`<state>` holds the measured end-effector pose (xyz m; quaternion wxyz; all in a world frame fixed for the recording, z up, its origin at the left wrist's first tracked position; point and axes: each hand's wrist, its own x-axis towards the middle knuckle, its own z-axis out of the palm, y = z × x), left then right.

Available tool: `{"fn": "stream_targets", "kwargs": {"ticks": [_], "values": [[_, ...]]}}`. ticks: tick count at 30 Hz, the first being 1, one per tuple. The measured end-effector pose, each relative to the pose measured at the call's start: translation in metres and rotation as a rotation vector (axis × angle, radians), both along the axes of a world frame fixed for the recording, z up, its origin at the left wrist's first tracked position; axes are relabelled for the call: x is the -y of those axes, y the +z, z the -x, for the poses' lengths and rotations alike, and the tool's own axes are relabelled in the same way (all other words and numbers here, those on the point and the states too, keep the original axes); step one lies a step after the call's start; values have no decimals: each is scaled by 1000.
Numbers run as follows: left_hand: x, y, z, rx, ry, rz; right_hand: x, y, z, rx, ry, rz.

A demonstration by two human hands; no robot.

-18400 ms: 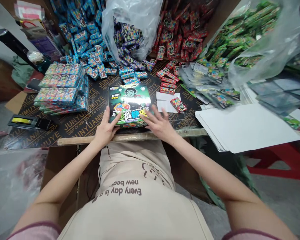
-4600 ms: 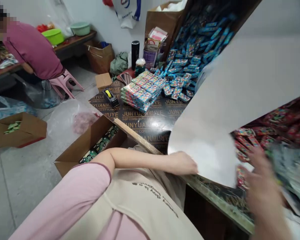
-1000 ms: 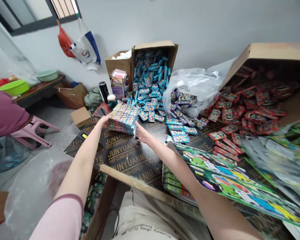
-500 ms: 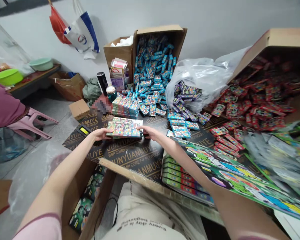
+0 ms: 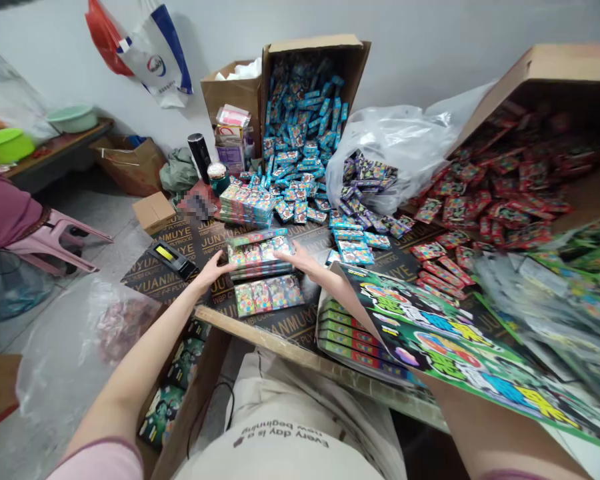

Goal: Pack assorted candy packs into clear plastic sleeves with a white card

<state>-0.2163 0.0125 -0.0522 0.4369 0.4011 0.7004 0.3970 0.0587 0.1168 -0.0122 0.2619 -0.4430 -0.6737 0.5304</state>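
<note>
Between my two hands is a stack of small colourful boxes set side by side in rows, with a narrow strip at its back edge tilted up. My left hand presses on the stack's left end. On the right end, my right hand has its fingers over the top edge. Just in front of the stack, a single flat row of the same boxes lies on the dark board. A taller stack of rows stands behind.
Blue boxes spill from a carton at the back. Purple boxes lie in a clear bag, red ones at right. A printed display card leans over a tray by my right arm. A tape dispenser lies left.
One row of boxes now lies flat on the board in front of the stack. My hands hold the rest slightly farther back and to the right. The view has shifted a little.
</note>
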Motion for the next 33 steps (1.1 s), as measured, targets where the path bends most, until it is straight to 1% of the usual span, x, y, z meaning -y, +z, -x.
{"fn": "stream_targets", "kwargs": {"ticks": [2, 3, 4, 5, 6, 8, 9, 10, 11, 12, 14, 15, 17, 19, 20, 23, 25, 26, 28, 30, 33], "values": [[-10, 9, 0, -8, 70, 42, -8, 4, 9, 199, -185, -127], [-16, 13, 0, -23, 79, 46, -11, 7, 14, 287, -234, -220], [-21, 16, 0, -48, 77, 48, -11, 11, 18, 349, -218, -331], [-25, 19, 1, -79, 67, 46, -8, 15, 21, 396, -136, -455], [-30, 21, 1, -118, 56, 43, -2, 19, 23, 439, 9, -577], [-41, 22, 3, -216, 32, 30, 18, 22, 24, 548, 428, -750], [-47, 21, 4, -274, 20, 22, 31, 21, 24, 617, 634, -793], [-55, 21, 5, -331, 10, 13, 44, 18, 23, 689, 792, -824], [-64, 20, 6, -391, -7, 5, 56, 14, 21, 761, 892, -853], [-74, 20, 7, -455, -40, -1, 66, 9, 19, 827, 935, -882], [-95, 19, 9, -573, -153, -10, 79, 0, 14, 914, 928, -908], [-105, 20, 9, -621, -224, -14, 82, -2, 12, 932, 919, -895], [-123, 21, 10, -691, -361, -17, 82, 2, 9, 904, 914, -859], [-137, 23, 11, -726, -465, -4, 78, 16, 9, 809, 893, -870], [-142, 24, 12, -743, -516, 11, 75, 26, 10, 758, 857, -893], [-152, 25, 13, -795, -636, 64, 58, 50, 18, 663, 678, -950], [-152, 27, 13, -833, -675, 86, 41, 55, 24, 691, 572, -920], [-150, 29, 14, -851, -684, 92, 32, 53, 26, 725, 548, -886], [-143, 36, 19, -888, -685, 96, 17, 44, 29, 789, 548, -811], [-130, 48, 30, -934, -646, 90, 8, 34, 31, 811, 583, -770], [-102, 76, 57, -984, -504, 85, 7, 23, 31, 776, 609, -765]]}}
